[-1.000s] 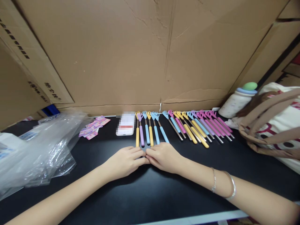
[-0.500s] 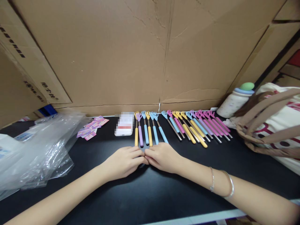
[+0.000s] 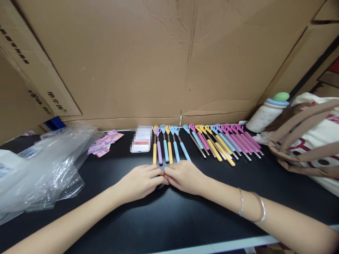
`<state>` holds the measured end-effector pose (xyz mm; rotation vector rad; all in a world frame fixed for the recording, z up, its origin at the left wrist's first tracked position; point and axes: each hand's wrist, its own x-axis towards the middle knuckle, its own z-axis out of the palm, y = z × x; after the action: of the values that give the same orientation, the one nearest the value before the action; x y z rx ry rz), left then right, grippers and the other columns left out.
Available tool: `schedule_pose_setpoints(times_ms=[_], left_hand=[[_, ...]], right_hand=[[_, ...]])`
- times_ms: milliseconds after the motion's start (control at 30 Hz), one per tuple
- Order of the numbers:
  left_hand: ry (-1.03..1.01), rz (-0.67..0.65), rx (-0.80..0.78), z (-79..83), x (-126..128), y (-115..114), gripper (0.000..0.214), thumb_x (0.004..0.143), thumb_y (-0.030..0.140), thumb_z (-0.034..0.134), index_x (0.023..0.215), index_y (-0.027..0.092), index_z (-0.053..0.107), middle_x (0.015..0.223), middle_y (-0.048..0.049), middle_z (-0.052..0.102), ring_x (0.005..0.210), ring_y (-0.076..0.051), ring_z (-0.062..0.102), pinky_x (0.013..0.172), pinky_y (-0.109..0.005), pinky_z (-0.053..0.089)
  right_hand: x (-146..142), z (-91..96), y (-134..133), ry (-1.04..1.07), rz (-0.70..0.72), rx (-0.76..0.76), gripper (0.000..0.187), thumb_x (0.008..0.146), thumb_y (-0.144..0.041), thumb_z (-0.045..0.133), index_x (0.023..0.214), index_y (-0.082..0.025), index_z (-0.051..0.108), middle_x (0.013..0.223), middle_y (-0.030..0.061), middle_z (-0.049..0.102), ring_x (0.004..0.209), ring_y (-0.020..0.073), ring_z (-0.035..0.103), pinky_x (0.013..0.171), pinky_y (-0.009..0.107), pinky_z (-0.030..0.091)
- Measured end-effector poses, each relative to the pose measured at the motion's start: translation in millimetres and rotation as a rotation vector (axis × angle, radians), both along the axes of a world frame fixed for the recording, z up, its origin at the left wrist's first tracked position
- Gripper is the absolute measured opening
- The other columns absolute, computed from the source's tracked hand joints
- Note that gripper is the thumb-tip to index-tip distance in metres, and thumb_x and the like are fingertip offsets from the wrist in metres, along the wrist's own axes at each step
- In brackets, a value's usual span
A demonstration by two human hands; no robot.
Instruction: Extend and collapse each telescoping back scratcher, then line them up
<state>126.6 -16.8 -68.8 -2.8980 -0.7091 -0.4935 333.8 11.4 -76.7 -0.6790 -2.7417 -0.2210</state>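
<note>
My left hand and my right hand rest on the black table, meeting at their fingertips. The fingers of both are curled closed, and nothing shows in them; the palms face down, out of sight. Just beyond lie telescopic back scratchers with claw heads pointing away: a yellow one, a purple one, a yellow one and several blue ones. The handle ends of some reach close to my knuckles. Further right is a denser row of pink, yellow, blue and purple back scratchers, several overlapping.
A phone with a blurred screen lies left of the scratchers, beside small pink-purple cards. Clear plastic bags pile up at left. A white bottle and a cloth bag stand at right. Cardboard walls the back.
The view has shifted very slightly. Both hands and the back scratchers stay as they were.
</note>
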Motion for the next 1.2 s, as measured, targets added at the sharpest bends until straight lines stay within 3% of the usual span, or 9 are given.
schedule_pose_setpoints(times_ms=[367,500,667,767,867,1200], left_hand=[[0.011,0.005,0.021,0.5,-1,0,0.029,0.092,0.014,0.034,0.095,0.019,0.062,0.086,-0.0047,0.063,0.079,-0.015,0.056,0.07,-0.025,0.047],[-0.008,-0.002,0.021,0.0,-1,0,0.029,0.092,0.013,0.035,0.1,0.021,0.062,0.097,-0.0037,0.065,0.086,-0.015,0.058,0.075,-0.025,0.048],[-0.013,-0.008,-0.009,-0.2,-2,0,0.027,0.091,0.013,0.037,0.104,0.022,0.059,0.104,-0.0028,0.066,0.09,-0.015,0.06,0.076,-0.025,0.048],[-0.018,-0.006,-0.019,-0.2,-3,0,0.028,0.092,0.013,0.036,0.104,0.022,0.059,0.105,-0.0033,0.066,0.091,-0.014,0.06,0.077,-0.025,0.047],[-0.023,-0.004,-0.023,-0.5,-3,0,0.027,0.092,0.014,0.036,0.104,0.022,0.059,0.105,-0.0031,0.066,0.091,-0.015,0.06,0.077,-0.025,0.047],[-0.019,-0.002,-0.024,-0.5,-3,0,0.028,0.092,0.014,0.035,0.105,0.023,0.059,0.106,-0.002,0.066,0.092,-0.015,0.06,0.077,-0.026,0.047]], right_hand=[[0,5.2,-1,-0.041,0.011,0.074,0.03,0.093,-0.027,0.037,0.071,-0.017,0.054,0.062,0.0007,0.06,0.054,0.0098,0.052,0.053,0.026,0.024],[5,18.7,5,-0.061,0.006,0.158,0.034,0.093,-0.028,0.034,0.071,-0.018,0.057,0.062,0.001,0.06,0.055,0.0099,0.051,0.053,0.027,0.023],[32,46.6,34,-0.048,-0.272,0.215,0.042,0.095,-0.033,0.026,0.073,-0.019,0.059,0.068,0.0038,0.063,0.064,0.0126,0.054,0.058,0.027,0.027],[56,53.6,60,-0.022,-0.462,0.246,0.042,0.096,-0.033,0.025,0.078,-0.019,0.06,0.075,0.0046,0.065,0.07,0.0146,0.055,0.06,0.027,0.028],[74,50.5,79,-0.033,-0.561,0.267,0.038,0.096,-0.031,0.027,0.087,-0.017,0.061,0.081,0.0065,0.066,0.075,0.017,0.055,0.061,0.028,0.03],[79,33.2,91,-0.152,-0.518,0.247,0.029,0.092,-0.023,0.037,0.082,-0.015,0.062,0.084,0.0099,0.067,0.086,0.0208,0.051,0.07,0.029,0.034]])
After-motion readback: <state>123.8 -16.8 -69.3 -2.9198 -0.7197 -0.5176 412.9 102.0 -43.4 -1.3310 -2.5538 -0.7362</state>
